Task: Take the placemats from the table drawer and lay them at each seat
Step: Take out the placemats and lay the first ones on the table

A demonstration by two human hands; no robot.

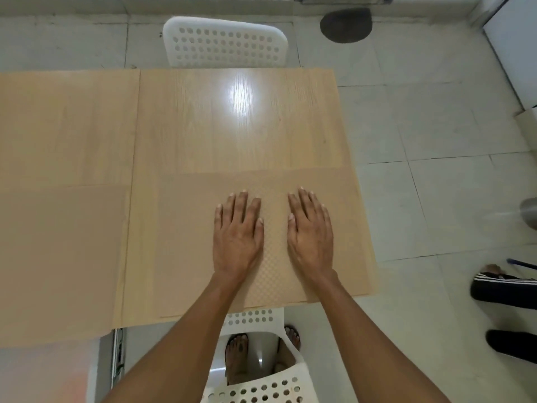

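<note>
Pressing flat, the open left hand (236, 242) and right hand (311, 238) (fingers spread, holding nothing) rest on the placemat (189, 242) at the table's (203, 126) 6 o'clock edge.

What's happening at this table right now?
A person stands at the near edge of a light wooden table, with both hands flat on a tan placemat laid at the near seat. The left hand and right hand rest palm down, side by side, holding nothing. A second placemat lies on the table to the left. A white perforated chair stands at the far side, where no mat is laid.
</note>
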